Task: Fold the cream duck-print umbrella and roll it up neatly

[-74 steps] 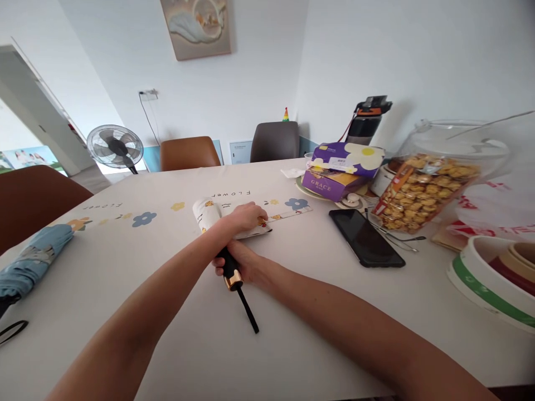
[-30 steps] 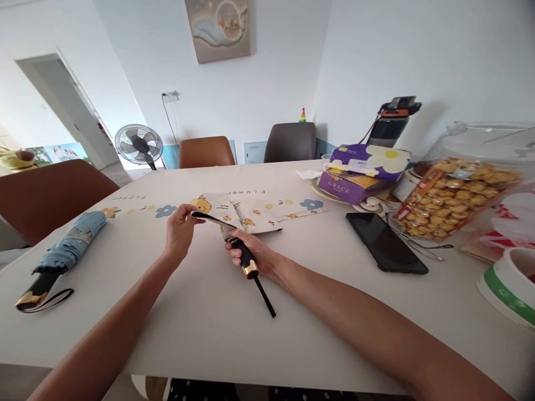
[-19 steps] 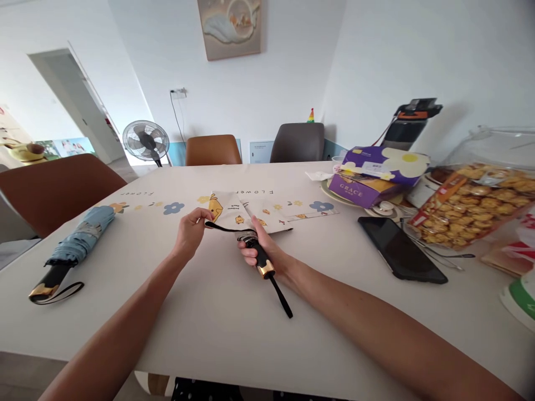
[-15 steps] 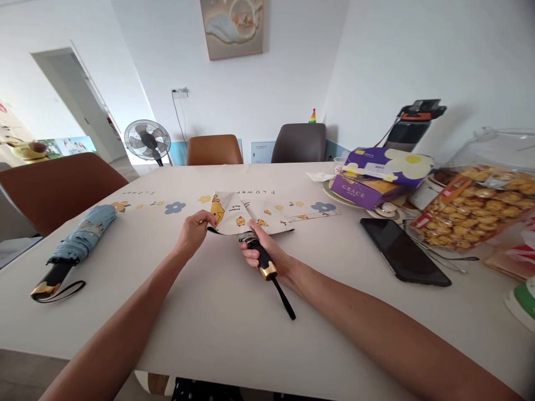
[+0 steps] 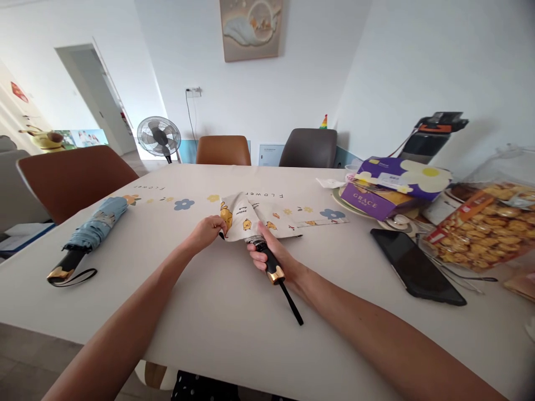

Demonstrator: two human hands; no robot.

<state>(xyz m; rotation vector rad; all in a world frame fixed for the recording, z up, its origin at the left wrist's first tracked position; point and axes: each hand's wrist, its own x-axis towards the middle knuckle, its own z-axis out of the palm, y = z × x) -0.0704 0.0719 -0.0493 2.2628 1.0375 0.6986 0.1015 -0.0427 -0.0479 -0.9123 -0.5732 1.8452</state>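
Note:
A cream umbrella printed with yellow ducks lies in front of me, its canopy loose and partly folded. My right hand is wrapped round the top of its black and gold handle, the thumb pressing on the fabric. From the handle's end a black wrist strap hangs toward me. At the canopy's left edge, my left hand pinches the fabric hem. To the left rests a furled light blue umbrella, its black and gold handle toward me; neither hand touches it.
On the right of the table are a black phone, cables, a purple box on a plate and a large clear container of snacks. Chairs stand at the far side, with a fan behind.
The view has turned slightly left. At the canopy's left edge, the fabric has shifted a little in my left hand; my right hand keeps its grip on the handle.

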